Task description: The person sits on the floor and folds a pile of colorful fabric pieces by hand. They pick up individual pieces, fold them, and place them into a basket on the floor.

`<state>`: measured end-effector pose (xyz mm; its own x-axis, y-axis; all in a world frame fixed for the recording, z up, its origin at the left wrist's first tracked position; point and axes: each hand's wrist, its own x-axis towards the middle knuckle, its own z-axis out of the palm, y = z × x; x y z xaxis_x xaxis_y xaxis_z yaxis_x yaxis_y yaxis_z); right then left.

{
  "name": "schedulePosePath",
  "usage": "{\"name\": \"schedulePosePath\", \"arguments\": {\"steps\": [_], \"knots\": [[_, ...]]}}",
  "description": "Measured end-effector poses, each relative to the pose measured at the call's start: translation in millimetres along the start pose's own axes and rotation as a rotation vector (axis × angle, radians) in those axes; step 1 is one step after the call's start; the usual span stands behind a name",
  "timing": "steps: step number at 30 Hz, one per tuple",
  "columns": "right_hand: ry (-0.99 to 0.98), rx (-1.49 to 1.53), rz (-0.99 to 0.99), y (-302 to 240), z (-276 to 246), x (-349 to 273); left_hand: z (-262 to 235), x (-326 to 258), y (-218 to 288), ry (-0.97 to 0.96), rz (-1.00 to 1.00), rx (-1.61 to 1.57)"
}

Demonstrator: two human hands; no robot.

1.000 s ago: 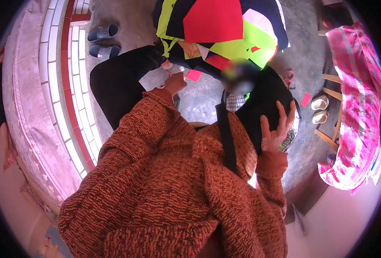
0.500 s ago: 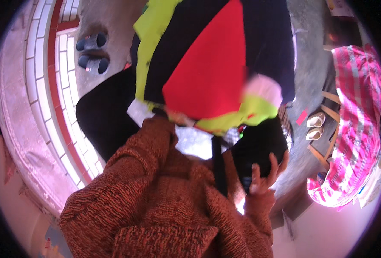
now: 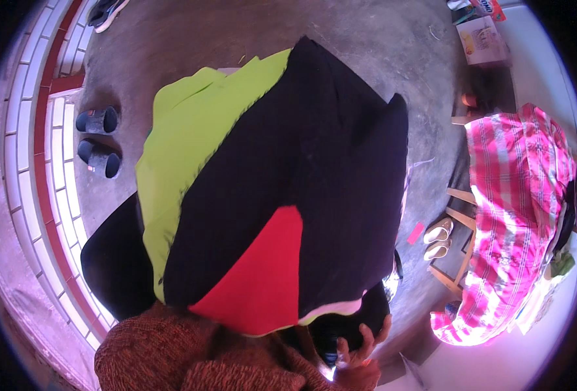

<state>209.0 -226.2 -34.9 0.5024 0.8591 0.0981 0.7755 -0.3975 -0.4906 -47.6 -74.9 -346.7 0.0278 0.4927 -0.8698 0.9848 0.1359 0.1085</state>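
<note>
A large patchwork cloth (image 3: 340,195) spreads out in front of me, mostly black, with a lime-green panel (image 3: 191,124) down its left side. At its near edge is a red pointed panel (image 3: 269,274), beside a narrow pink strip (image 3: 340,307). My left hand is hidden under the near edge of the cloth; only its brown knitted sleeve (image 3: 151,352) shows. Low on the right, my right hand (image 3: 360,355) has its fingers apart and slightly curved, beside a black rounded shape (image 3: 327,329) partly under the cloth. I see nothing held in it.
Dark slippers (image 3: 99,140) lie on the concrete floor (image 3: 204,32) at left, near a tiled edge with a red strip (image 3: 48,169). At right are pale shoes (image 3: 438,238), a wooden frame (image 3: 455,280) draped with pink checked cloth (image 3: 510,208), and a box (image 3: 481,40).
The cloth has come lower in view, nearer to me; more black and less red shows, and its far edge is visible. The whole view has shifted, and my hands sit lower in it.
</note>
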Motion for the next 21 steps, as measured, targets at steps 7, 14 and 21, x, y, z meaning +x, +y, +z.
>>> {"name": "schedulePosePath", "arguments": {"steps": [7,14,21], "knots": [[-0.050,0.045,0.184,-3.0,-6.5,-1.1,6.3,9.7,-4.0,-0.033,-0.010,0.015],[-0.035,-0.077,-0.319,5.2,-4.3,15.8,6.8,21.6,-1.8,-0.053,0.017,0.052],[-0.033,0.134,0.097,-0.7,-5.5,-14.5,-9.9,36.5,7.2,-0.065,0.093,0.110]]}}
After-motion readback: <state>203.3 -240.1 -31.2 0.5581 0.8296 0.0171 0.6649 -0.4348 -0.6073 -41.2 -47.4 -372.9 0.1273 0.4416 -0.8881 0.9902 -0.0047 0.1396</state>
